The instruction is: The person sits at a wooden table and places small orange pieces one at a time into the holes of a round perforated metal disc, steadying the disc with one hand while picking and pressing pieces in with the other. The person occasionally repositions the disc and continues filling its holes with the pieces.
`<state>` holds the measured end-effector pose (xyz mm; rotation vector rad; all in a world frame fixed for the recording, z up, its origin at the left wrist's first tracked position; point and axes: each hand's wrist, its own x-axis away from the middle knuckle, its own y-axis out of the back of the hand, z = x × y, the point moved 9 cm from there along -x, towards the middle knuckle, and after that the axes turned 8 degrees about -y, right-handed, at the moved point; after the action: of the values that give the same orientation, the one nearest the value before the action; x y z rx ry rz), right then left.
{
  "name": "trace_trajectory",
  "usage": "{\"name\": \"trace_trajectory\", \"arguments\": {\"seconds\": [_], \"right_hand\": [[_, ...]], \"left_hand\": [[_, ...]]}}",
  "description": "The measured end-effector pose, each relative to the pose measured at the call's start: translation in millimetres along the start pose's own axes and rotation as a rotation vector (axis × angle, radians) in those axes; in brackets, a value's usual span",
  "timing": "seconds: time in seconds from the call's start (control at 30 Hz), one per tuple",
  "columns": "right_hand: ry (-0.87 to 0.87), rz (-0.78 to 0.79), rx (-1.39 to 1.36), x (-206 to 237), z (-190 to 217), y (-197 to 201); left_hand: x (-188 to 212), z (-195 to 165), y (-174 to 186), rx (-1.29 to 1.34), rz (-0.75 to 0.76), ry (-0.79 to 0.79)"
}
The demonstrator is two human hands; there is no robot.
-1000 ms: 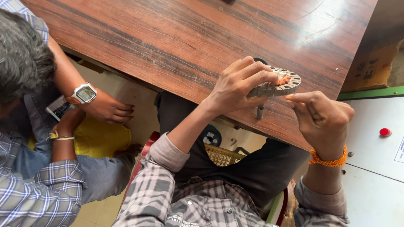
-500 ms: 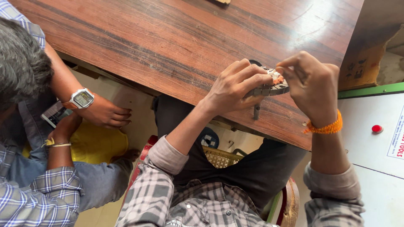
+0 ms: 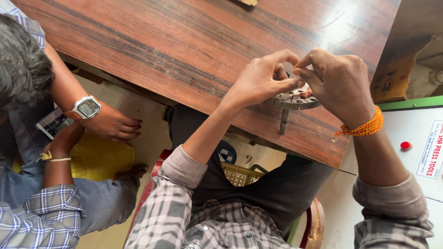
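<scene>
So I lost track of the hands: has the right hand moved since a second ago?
Yes. The right hand has come in leftwards over the slotted metal disc on the wooden table, fingertips meeting the left hand.

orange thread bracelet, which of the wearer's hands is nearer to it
Right. The orange thread bracelet sits on the wrist of the right hand itself. The left hand is farther off, across the round slotted metal part both hands pinch.

A workshop: worn wooden bench [image 3: 184, 50], slotted metal core [image 3: 295, 99].
</scene>
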<state>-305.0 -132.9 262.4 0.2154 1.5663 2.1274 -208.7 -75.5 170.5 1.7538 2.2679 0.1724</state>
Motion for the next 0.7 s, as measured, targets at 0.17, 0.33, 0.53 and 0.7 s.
{"name": "trace_trajectory", "arguments": {"seconds": [0.17, 0.33, 0.53, 0.7], "right_hand": [[-0.034, -0.014, -0.108, -4.5, 1.3, 3.0], [-0.101, -0.005, -0.102, 22.9, 10.8, 14.6], [-0.182, 0.048, -0.241, 47.2, 24.0, 21.1], [-0.300, -0.012, -0.382, 71.3, 19.7, 9.4]], "left_hand": [[-4.3, 10.7, -16.5, 0.246, 0.135, 0.014], [2.6, 13.7, -9.7, 0.470, 0.215, -0.168], [1.9, 11.4, -0.9, 0.382, 0.212, -0.222], [0.5, 8.8, 1.8, 0.342, 0.181, -0.235]]}}
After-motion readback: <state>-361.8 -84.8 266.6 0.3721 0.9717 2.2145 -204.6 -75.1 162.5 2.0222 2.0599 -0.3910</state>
